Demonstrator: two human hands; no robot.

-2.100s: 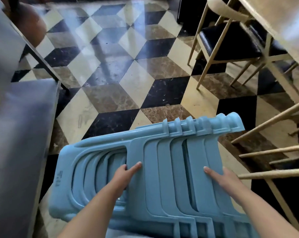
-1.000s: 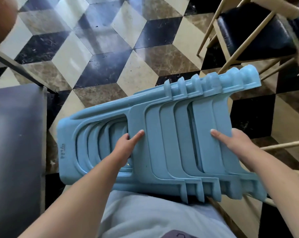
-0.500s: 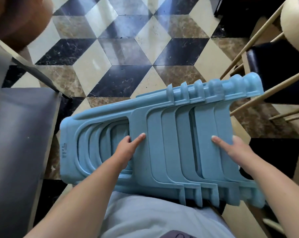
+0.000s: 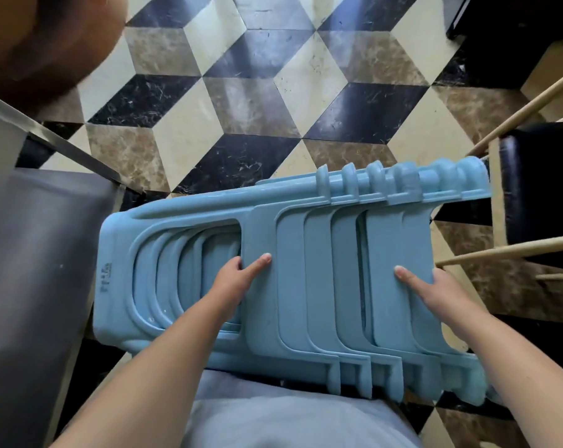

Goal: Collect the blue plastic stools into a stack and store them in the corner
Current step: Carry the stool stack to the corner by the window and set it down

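Note:
A nested stack of several blue plastic stools point(image 4: 309, 270) lies on its side in front of my body, seats to the left and legs to the right, held above the floor. My left hand point(image 4: 233, 279) grips the edge of the outer stool's side opening, thumb lying on the panel and fingers curled inside. My right hand point(image 4: 435, 292) grips the right edge of the stack's leg panels, thumb on top and the fingers hidden underneath.
A dark grey padded bench or table point(image 4: 34, 270) with a metal frame stands close on the left. A wooden chair with a black seat point(image 4: 538, 189) is at the right edge. Cube-patterned marble floor point(image 4: 257, 101) stretches ahead. A brown rounded object point(image 4: 44, 40) sits top left.
The view has shifted over the floor while I carry the stack; the chair has slid further to the right edge. Both hands keep the same grip on the stools.

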